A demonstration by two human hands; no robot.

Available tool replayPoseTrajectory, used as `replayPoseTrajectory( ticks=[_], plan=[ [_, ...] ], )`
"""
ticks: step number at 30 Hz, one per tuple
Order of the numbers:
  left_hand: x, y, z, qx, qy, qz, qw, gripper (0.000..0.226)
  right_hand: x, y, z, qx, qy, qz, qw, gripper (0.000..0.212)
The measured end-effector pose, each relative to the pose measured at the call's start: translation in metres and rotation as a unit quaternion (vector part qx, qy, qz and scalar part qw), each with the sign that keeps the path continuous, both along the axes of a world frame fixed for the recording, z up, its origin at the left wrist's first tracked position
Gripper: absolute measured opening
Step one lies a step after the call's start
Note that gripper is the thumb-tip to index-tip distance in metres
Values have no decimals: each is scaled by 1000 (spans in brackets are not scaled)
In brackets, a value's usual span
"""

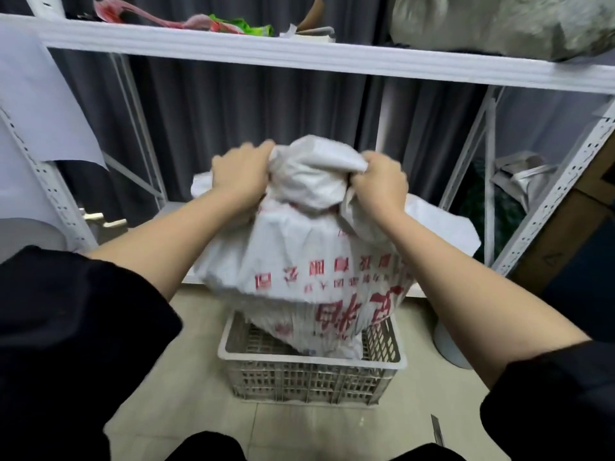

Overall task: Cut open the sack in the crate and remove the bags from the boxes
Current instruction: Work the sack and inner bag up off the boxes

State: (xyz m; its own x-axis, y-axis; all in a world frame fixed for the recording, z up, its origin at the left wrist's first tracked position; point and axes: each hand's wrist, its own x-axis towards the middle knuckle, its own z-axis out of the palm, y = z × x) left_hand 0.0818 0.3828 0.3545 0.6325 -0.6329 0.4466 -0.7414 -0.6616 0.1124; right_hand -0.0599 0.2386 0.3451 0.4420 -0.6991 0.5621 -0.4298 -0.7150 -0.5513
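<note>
the sack (312, 261) hides most of the crate's (309, 371) inside, its red print too blurred to read; both hands' fingertips are buried in the bunched top; a thin grey thing on the floor (437, 430), maybe a knife, is too small to tell

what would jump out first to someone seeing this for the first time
The big white sack with red print fills the centre, its bottom sitting in a pale plastic crate on the tiled floor. Both hands clutch its bunched top, left hand and right hand each in a tight grip. Behind stands white metal shelving against dark curtains.
</note>
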Motion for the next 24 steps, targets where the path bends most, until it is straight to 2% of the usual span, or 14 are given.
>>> replayPoseTrajectory(
  ticks=[2,5,6,9,10,13,16,18,20,22,24],
  plan=[
    [-5,-8,3,-82,-88,3,993,28,0,-3,7,-1,-33,-21,999,26],
    [-1,-12,6,-53,-112,-15,992,29,-7,-14,14,-73,64,-7,995,25],
    [2,-13,10,-63,-127,-20,990,29,-9,-19,21,-101,66,-13,993,25],
    [-3,-17,26,-154,-156,-8,976,34,-13,-21,38,-156,-22,-61,986,25],
    [-6,-20,30,-153,-150,-9,977,35,-14,-20,39,-161,-17,-69,984,26],
    [-3,-24,38,-98,-156,-35,982,33,-16,-25,41,-174,76,-39,981,24],
    [-2,-22,57,-205,-190,-12,960,39,-20,-21,70,-204,-52,-62,976,29],
    [-7,-24,60,-281,-188,3,941,44,-20,-14,69,-235,-127,-66,961,36],
    [-8,-25,49,-252,-175,-9,952,40,-20,-14,52,-247,-98,-44,963,36],
    [-4,-23,34,-155,-143,-46,977,36,-23,-20,32,-258,-10,-17,966,24],
    [-3,-19,31,-112,-126,-77,983,36,-29,-25,36,-273,9,-22,962,18]
  ],
)
